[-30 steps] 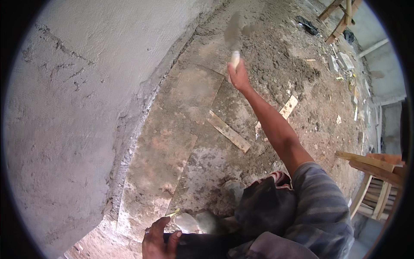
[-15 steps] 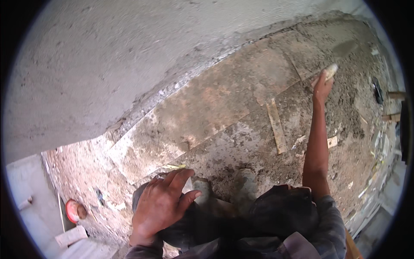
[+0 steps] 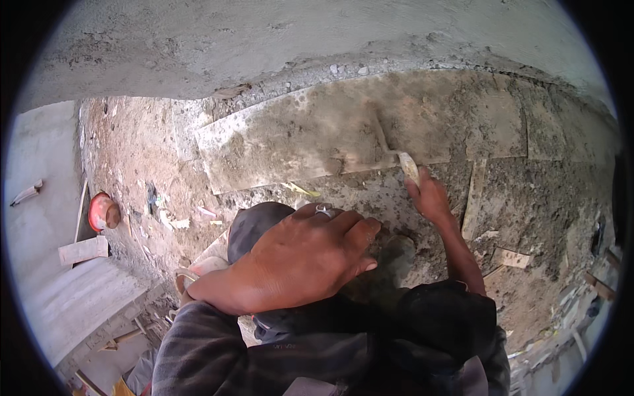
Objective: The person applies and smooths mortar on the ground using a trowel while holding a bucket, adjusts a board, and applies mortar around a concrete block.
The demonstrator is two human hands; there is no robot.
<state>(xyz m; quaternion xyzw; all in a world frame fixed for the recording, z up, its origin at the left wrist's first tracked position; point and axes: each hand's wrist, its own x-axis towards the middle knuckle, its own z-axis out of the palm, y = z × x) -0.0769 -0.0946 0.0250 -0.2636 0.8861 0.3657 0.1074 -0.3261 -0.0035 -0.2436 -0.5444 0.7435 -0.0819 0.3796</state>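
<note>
My right hand reaches down and grips the pale handle of a trowel, whose blade lies against a flat board smeared with wet grey mortar on the ground. My left hand, with a ring on one finger, rests palm down on my bent knee in dark trousers. The fingers are spread and nothing is in them. Behind the board rises a rough grey plastered wall.
A thin wooden strip lies on the dirt right of the trowel, with wood scraps beyond it. An orange bowl and a small block sit at the far left beside a concrete ledge.
The view has swung left and down. My right hand drew in from a far outstretched reach to the mortar board close by. My left hand settled flat on the knee.
</note>
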